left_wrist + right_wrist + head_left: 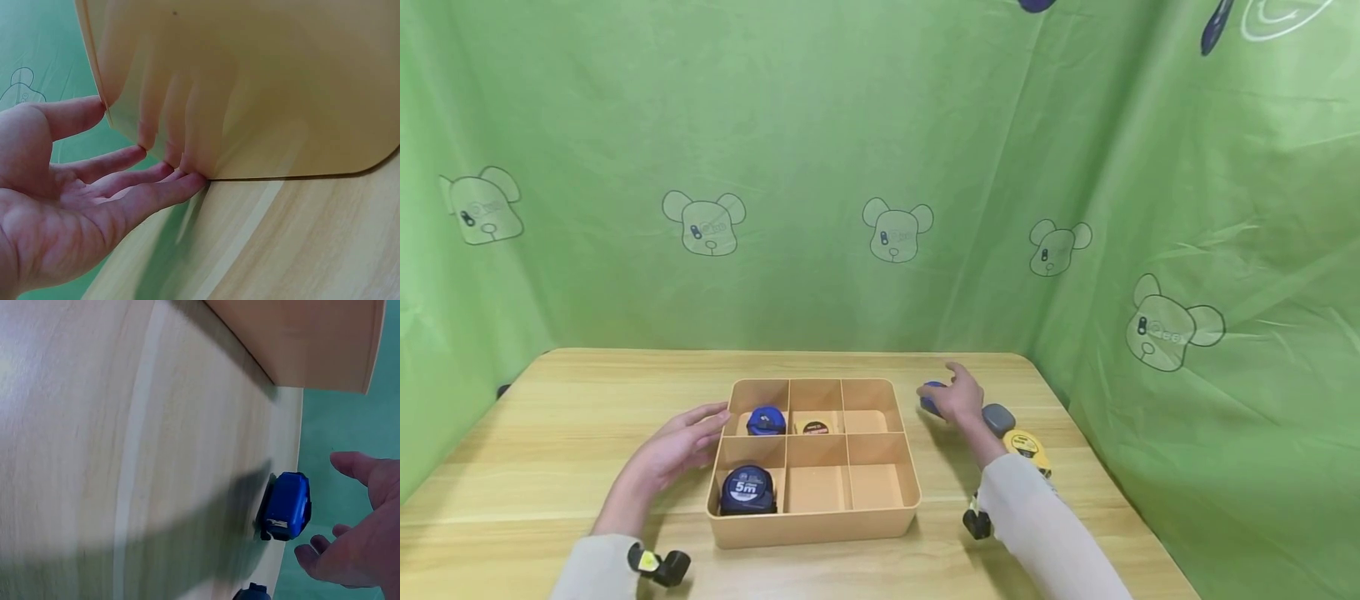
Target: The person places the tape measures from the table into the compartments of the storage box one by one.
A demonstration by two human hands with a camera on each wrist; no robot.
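My left hand (676, 448) is at the left side of an orange-tan six-compartment box (812, 528). In the left wrist view its fingertips touch the box's outer wall, fingers extended. My right hand (962, 398) is over a blue tape measure (287, 505) on the table to the right of the box. The right wrist view shows thumb and fingers spread, with a gap between them and that tape measure. Inside the box, a blue tape measure (766, 421) sits back left, a yellow one (814, 427) back middle, and a dark blue 5m one (749, 490) front left.
Behind my right wrist lie a grey rounded object (997, 418) and a yellow tape measure (1027, 448), near the right edge of the wooden table (625, 375). A green curtain (805, 125) with bear outlines encloses the back and sides.
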